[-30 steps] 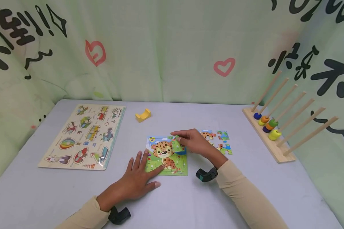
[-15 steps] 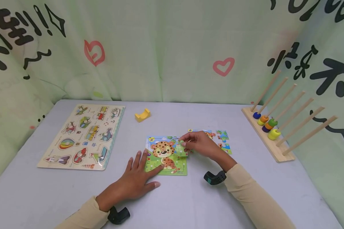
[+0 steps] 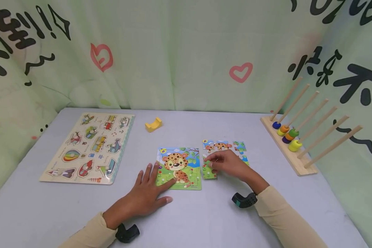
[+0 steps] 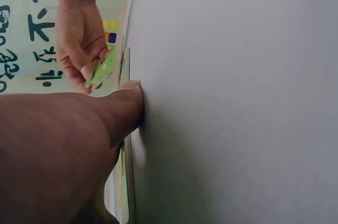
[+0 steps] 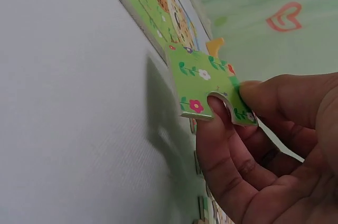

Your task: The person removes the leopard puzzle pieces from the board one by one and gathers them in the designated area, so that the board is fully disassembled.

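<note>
My left hand (image 3: 144, 198) lies with spread fingers on the left part of a leopard picture puzzle board (image 3: 193, 174), touching its edge and surface. Between the thumb and fingers of my right hand (image 3: 228, 164) I pinch a green puzzle piece (image 5: 203, 78) printed with flowers, a rounded notch in one side. In the head view this puzzle piece (image 3: 209, 171) is just right of the board. Behind and beside my right hand lie several loose puzzle pieces (image 3: 222, 145) with leopard and sky parts, some hidden by that hand.
A wooden board with vehicle pictures (image 3: 90, 148) lies at the left. A yellow curved block (image 3: 153, 124) sits towards the back. On the right stands a wooden peg rack (image 3: 297, 156) with coloured beads on some pegs. A green printed curtain (image 3: 173, 55) hangs behind the table.
My right hand has moved right and towards me, carrying the green puzzle piece from over the board's upper right to beside it. The left hand has stayed in place.
</note>
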Tool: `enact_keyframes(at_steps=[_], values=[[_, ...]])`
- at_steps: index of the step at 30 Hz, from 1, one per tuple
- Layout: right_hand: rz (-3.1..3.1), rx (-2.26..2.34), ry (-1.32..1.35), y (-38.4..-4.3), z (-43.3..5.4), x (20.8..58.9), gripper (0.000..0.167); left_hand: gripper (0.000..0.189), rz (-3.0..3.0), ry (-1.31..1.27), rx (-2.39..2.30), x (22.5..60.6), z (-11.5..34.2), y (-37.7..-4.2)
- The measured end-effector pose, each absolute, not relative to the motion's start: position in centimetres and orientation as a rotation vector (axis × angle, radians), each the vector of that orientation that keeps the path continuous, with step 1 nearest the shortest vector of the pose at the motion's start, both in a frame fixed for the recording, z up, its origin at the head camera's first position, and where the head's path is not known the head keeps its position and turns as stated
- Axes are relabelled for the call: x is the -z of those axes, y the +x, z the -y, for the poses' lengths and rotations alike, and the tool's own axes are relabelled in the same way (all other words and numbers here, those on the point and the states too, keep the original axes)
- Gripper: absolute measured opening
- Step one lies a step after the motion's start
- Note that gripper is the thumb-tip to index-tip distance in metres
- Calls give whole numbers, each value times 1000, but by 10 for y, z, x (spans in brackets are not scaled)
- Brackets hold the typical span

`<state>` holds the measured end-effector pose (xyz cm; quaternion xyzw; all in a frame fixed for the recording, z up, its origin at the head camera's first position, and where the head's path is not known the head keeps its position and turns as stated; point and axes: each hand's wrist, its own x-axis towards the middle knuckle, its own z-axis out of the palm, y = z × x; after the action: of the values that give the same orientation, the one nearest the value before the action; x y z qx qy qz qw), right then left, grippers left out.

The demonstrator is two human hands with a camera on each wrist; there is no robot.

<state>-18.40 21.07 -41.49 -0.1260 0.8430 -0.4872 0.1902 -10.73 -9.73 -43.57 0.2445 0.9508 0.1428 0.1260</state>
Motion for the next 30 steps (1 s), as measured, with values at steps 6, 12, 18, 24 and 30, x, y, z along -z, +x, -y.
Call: enact_keyframes(at_steps=[6,12,18,24,30], values=[[-2381,1377,-277,-176,-215,419,19,58,-2783,728,-478,435,96,-108],[-2439,1318,-274,-175,-216,421,17,56,-2822,779,-591,440,89,-109],[-2612,1163,-338,-176,-214,420,16,53,-2786,879,-638,441,78,-109],[-2687,1073,-353,-177,-211,420,16,60,-2693,896,-583,439,73,-106],[-2714,1055,-357,-177,-211,421,15,61,-2656,874,-537,438,72,-105]])
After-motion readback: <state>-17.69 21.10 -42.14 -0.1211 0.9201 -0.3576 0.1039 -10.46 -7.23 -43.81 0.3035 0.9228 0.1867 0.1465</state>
